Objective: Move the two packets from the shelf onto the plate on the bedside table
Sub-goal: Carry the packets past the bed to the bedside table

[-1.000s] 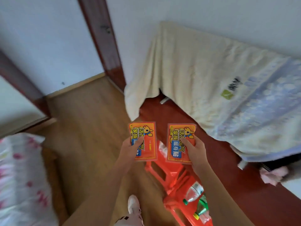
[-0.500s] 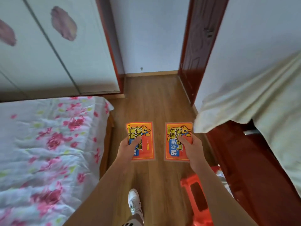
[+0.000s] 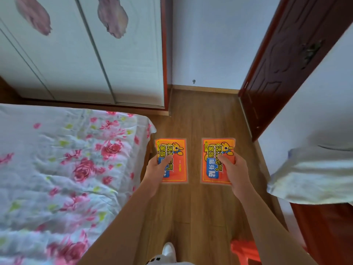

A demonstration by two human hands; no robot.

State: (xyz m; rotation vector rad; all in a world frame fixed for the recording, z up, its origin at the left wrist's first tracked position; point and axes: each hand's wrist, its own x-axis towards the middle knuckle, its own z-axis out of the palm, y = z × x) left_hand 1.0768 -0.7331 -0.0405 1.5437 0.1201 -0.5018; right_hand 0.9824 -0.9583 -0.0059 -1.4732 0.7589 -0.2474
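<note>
I hold two flat orange packets with yellow and blue print, one in each hand, side by side over the wooden floor. My left hand [image 3: 156,172] grips the left packet [image 3: 176,159] at its lower left, thumb on its face. My right hand [image 3: 236,172] grips the right packet [image 3: 212,163] along its right side. Both packets face up and lie roughly level. No plate or bedside table is in view.
A bed with a floral cover [image 3: 63,169] fills the left. White wardrobe doors [image 3: 86,54] stand behind it. A dark red door [image 3: 277,73] is at the right, a cloth-draped shelf [image 3: 315,178] nearer right. A red plastic stool [image 3: 242,249] is by my foot.
The view has swung left, away from the draped shelf towards the bed and wardrobe. Both hands keep the packets in the same hold in front of me.
</note>
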